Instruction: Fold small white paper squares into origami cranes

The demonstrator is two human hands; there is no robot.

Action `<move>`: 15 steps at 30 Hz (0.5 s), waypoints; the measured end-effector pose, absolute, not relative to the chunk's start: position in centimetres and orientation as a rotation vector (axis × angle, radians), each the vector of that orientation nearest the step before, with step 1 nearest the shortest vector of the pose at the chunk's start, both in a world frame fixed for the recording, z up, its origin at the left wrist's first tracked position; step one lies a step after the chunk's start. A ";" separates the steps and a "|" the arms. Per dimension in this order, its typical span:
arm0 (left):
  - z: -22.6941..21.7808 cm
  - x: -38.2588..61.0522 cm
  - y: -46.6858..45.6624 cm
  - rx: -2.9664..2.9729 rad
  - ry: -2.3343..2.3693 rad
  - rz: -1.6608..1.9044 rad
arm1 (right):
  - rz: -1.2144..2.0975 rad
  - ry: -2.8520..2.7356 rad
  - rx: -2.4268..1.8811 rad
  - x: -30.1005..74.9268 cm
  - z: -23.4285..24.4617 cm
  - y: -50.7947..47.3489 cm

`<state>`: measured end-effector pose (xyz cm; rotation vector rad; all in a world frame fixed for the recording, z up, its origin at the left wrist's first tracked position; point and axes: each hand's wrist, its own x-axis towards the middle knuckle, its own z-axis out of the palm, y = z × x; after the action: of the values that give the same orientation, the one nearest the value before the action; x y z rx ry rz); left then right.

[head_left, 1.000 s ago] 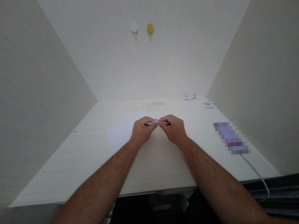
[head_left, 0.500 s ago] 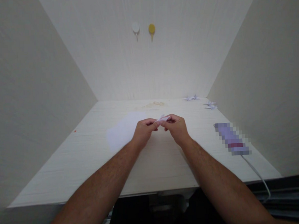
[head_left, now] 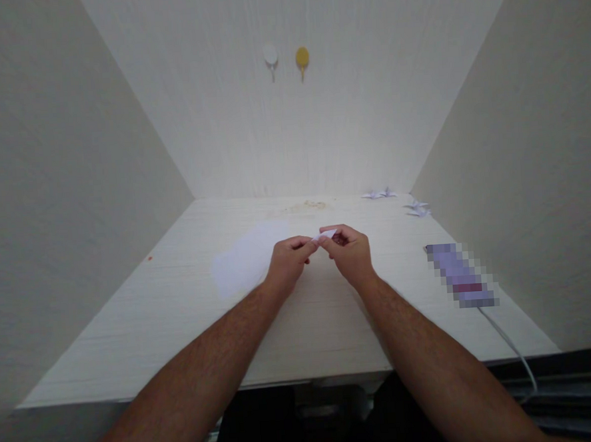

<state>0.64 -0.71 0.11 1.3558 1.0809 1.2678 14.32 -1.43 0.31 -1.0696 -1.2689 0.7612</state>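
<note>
My left hand [head_left: 288, 265] and my right hand [head_left: 350, 254] meet above the middle of the white table [head_left: 146, 323]. Both pinch a small folded piece of pale paper [head_left: 325, 235] between fingertips. The paper's tip pokes up between the two hands; most of it is hidden by my fingers. A flat pale sheet [head_left: 245, 257] lies on the table just left of my left hand.
Small folded paper figures sit at the back right, one pair [head_left: 378, 194] by the rear wall and another [head_left: 417, 207] near the right wall. A blurred rectangular object [head_left: 462, 275] with a white cable [head_left: 514, 351] lies right. Two hooks [head_left: 286, 58] hang on the rear wall.
The paper was held flat between both hands; now it is turned up and gathered more into my right hand. Both hands stay in place.
</note>
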 end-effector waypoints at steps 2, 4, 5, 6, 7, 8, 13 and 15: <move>0.3 0.6 -0.8 1.427 1.148 1.257 | 0.756 -1.292 -1.091 14.4 0.2 -1.3; 0.4 0.5 -0.8 1.509 1.214 1.249 | 0.759 -1.321 -1.108 14.5 0.1 -1.2; 0.4 0.5 -0.7 1.562 1.235 1.251 | 0.755 -1.342 -1.118 14.6 0.1 -1.1; 0.4 0.4 -0.7 1.623 1.247 1.258 | 0.744 -1.363 -1.130 14.7 0.1 -1.1; 0.3 0.2 -0.6 1.687 1.252 1.268 | 0.721 -1.387 -1.143 14.7 0.1 -1.2; 0.2 0.1 -0.5 1.748 1.253 1.274 | 0.683 -1.413 -1.156 14.7 0.1 -1.2; 0.5 -0.3 -0.6 1.871 1.297 1.199 | 0.316 -1.599 -1.186 14.9 0.0 -1.4; 0.7 -0.3 -0.7 1.893 1.301 1.153 | 0.157 -1.685 -1.165 15.0 -0.1 -1.4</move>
<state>-0.28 -0.73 0.66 1.8932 1.3010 1.1532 14.98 -1.40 -0.07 -1.1650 -1.6851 0.1568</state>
